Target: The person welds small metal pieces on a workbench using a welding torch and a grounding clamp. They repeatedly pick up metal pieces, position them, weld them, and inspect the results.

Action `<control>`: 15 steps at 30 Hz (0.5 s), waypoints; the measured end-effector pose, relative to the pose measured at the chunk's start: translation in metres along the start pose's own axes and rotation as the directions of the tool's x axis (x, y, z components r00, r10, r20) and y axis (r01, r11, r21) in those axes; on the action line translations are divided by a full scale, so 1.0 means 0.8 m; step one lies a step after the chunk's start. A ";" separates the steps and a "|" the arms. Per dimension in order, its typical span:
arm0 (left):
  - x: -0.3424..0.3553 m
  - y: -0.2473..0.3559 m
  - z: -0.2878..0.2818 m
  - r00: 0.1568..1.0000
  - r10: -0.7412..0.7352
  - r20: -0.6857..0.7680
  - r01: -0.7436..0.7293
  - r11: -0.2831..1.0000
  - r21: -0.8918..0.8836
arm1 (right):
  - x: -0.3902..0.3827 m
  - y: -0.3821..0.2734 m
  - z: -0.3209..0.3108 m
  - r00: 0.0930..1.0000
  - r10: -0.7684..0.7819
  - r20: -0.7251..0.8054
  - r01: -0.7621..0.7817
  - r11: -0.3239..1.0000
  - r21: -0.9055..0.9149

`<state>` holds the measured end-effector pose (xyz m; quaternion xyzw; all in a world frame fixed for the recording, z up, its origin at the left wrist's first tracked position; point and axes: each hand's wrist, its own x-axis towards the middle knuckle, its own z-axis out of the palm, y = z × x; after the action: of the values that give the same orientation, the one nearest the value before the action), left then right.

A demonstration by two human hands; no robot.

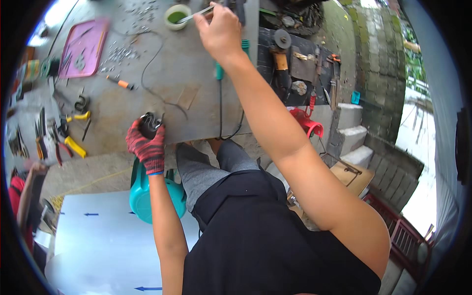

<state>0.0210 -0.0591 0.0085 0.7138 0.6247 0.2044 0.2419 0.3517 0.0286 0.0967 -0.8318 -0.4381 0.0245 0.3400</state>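
Note:
My left hand [146, 149], in a red and black knit glove, is closed around a dark metal piece [149, 126] with shiny curved parts, just over the table's near edge. My bare right hand [221, 35] reaches to the far side of the table. It pinches a thin pale stick [194, 14], whose lower end dips into a small pale bowl [169, 24] of green stuff. The stick's tip is hidden in the bowl. Beside my right wrist lies a green-handled corded tool [219, 72].
A pink tray [102, 43] with metal parts and an orange-handled tool [123, 84] lie on the metal table [118, 110]. Yellow-handled pliers [75, 146] are at left, an angle grinder [281, 66] at right. A teal stool [156, 202] stands below; a person's arm [27, 189] shows far left.

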 end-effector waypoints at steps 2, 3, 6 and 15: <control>-0.002 -0.004 0.001 1.000 0.009 0.009 -0.009 1.000 -0.007 | -0.016 0.010 -0.043 0.999 0.040 0.006 -0.040 0.999 0.003; -0.003 -0.006 -0.001 1.000 0.011 0.010 -0.011 1.000 -0.011 | -0.026 0.021 -0.066 0.998 0.046 -0.035 -0.045 0.998 0.037; -0.003 -0.012 -0.001 0.999 -0.019 0.032 0.021 0.997 -0.070 | -0.051 0.094 -0.137 0.977 0.139 -0.162 -0.135 0.990 0.039; -0.016 -0.059 0.012 0.991 -0.071 0.116 0.109 0.924 -0.367 | -0.128 0.519 -0.263 0.837 0.393 -0.381 -0.546 0.647 -0.533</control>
<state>-0.0125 -0.0677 -0.0270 0.6347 0.5939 0.2718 0.4129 0.6555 -0.3216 -0.0120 -0.9777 -0.1460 -0.1302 0.0762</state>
